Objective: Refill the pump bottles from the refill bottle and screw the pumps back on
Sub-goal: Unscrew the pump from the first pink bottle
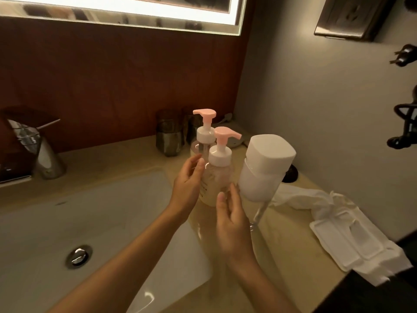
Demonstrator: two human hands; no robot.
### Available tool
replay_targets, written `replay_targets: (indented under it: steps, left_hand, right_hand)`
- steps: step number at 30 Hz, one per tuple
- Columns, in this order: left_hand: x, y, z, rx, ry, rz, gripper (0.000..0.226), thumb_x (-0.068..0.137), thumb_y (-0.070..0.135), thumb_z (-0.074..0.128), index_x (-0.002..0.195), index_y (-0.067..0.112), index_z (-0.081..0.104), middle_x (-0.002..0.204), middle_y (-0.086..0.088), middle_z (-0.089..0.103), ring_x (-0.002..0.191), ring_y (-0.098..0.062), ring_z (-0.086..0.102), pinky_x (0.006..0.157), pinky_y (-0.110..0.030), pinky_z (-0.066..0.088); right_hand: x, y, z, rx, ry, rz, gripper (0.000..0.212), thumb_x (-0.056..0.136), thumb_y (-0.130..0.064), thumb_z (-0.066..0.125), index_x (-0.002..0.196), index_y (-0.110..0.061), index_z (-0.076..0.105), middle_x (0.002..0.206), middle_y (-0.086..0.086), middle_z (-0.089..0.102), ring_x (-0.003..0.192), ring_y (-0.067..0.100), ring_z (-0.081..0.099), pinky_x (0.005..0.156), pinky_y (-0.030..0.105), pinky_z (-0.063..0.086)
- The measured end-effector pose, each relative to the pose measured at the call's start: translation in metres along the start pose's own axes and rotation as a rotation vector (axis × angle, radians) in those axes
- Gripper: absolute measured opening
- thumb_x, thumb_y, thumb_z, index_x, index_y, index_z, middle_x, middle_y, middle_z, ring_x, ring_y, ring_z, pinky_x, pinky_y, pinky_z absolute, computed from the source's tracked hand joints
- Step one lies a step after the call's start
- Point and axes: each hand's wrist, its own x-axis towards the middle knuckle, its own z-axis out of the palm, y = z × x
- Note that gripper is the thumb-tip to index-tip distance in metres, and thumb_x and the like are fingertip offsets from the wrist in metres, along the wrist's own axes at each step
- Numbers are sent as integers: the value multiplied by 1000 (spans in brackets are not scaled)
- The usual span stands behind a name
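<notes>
Two clear pump bottles with pink pump heads and white collars stand on the beige counter. The near pump bottle holds pale yellowish liquid. The far pump bottle stands just behind it. A tall refill bottle with a large white cap stands right of them. My left hand is open against the near bottle's left side, fingers spread. My right hand hovers open in front of that bottle, fingertips close to its lower right side. Neither hand is closed around anything.
A white sink basin with a metal drain lies to the left, with a chrome faucet behind it. Dark glass tumblers stand at the back. White cloths lie on the counter's right side, beside the grey wall.
</notes>
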Motion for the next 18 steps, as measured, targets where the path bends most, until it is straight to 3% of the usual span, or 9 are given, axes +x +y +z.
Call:
replay_targets:
  steps: [3,6,10,14,18]
  left_hand:
    - [0,-2,4,-6,-7,-2,36,96,38,40,130,30,45,132,8,47,116,-9,46,87,-23,42]
    - [-2,-6,8,-10,-13,23,25,95,37,41,119,36,47,125,9,50,112,-9,49,83,-20,43]
    - [-3,-7,10,-9,-33,78,22,94,35,43,115,34,49,108,18,56,102,-3,53,83,-22,46]
    - [-10,-11,7,5,-46,115,23,94,36,44,116,33,50,108,18,56,102,-2,53,81,-20,45]
    - [-24,-13,1,35,-56,131,22,93,37,46,115,36,48,109,17,56,101,2,52,77,-18,43]
  right_hand:
    - [4,2,-10,-5,-6,9,49,98,-33,34,144,-32,19,131,-27,28,123,-12,22,94,4,21]
    - [12,5,-16,34,4,28,50,98,-35,32,145,-30,19,125,-25,27,119,-11,20,97,10,22]
    - [17,8,-17,104,-37,31,47,98,-37,28,144,-32,21,125,-23,31,120,-6,25,100,18,26]
    - [17,14,-16,133,-59,-36,45,98,-38,27,143,-35,25,131,-17,42,125,3,38,99,24,36]
    - [5,19,-18,130,-63,-59,46,97,-41,28,143,-37,27,136,-13,43,127,8,40,105,33,38]
